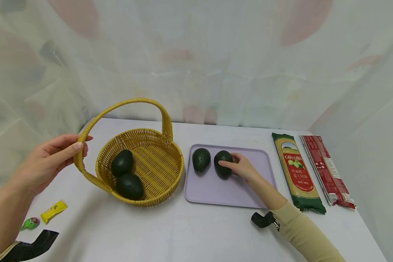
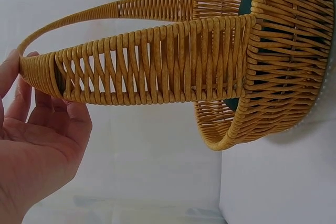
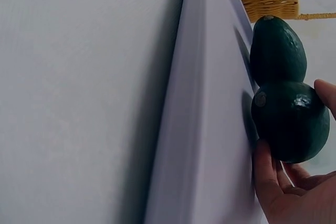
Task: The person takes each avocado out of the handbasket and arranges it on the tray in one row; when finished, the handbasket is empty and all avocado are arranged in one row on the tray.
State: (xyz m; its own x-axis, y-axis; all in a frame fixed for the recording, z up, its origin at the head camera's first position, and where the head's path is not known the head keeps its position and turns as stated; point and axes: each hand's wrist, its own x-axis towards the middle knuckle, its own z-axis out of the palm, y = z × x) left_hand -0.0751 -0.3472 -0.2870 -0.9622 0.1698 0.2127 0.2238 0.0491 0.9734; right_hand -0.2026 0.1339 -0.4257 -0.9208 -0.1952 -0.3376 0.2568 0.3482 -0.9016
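My left hand (image 1: 57, 154) pinches the arched handle of a yellow wicker basket (image 1: 162, 174) between thumb and fingers, on its left side. Inside the basket two dark green avocados (image 1: 129, 186) lie toward the left wall. On a pale purple tray (image 1: 203, 193) my right hand (image 1: 243, 167) holds an avocado (image 1: 222, 164), the thumb on one side and the fingers on the other. A second avocado (image 1: 201, 160) lies just left of it on the tray. In the right wrist view the held avocado (image 3: 290, 121) overlaps the other one (image 3: 278, 51).
Right of the tray lie a green and gold pasta packet (image 1: 298, 171) and a red packet (image 1: 329, 171). At the front left are a yellow-wrapped sweet (image 1: 54, 211) and a green-wrapped lollipop (image 1: 30, 223). A patterned cloth (image 1: 196, 65) hangs behind the white table.
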